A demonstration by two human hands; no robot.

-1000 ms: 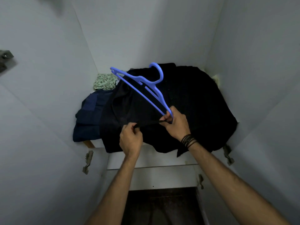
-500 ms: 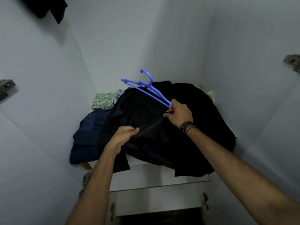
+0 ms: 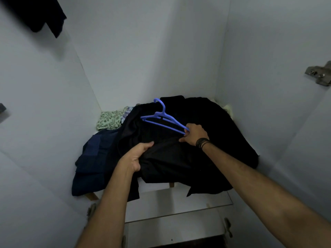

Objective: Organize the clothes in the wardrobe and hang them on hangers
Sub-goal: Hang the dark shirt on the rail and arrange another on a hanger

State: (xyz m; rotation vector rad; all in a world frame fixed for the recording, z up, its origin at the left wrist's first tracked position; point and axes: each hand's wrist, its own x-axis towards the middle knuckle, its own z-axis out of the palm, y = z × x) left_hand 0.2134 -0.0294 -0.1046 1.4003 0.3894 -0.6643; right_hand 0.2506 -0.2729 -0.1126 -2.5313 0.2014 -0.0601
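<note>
A heap of black clothes (image 3: pixel 206 122) covers a shelf inside the white wardrobe. My right hand (image 3: pixel 194 134) grips one end of a blue plastic hanger (image 3: pixel 163 119), which lies low over the heap with its hook pointing to the back. My left hand (image 3: pixel 137 156) is closed on a fold of the black garment (image 3: pixel 172 158) at the front of the heap, just left of the right hand. Part of that garment hangs over the shelf's front edge.
A navy garment (image 3: pixel 91 163) droops off the shelf's left side, and a green patterned cloth (image 3: pixel 109 119) lies behind it. Dark clothing (image 3: pixel 41 17) hangs at the top left. Metal hinges (image 3: pixel 320 74) sit on the right wall. White drawers (image 3: pixel 172 206) lie below the shelf.
The hanger has come down from a raised tilt to lie low over the heap. My left hand moved from pinching a strap near the right hand to gripping a fold of the black garment.
</note>
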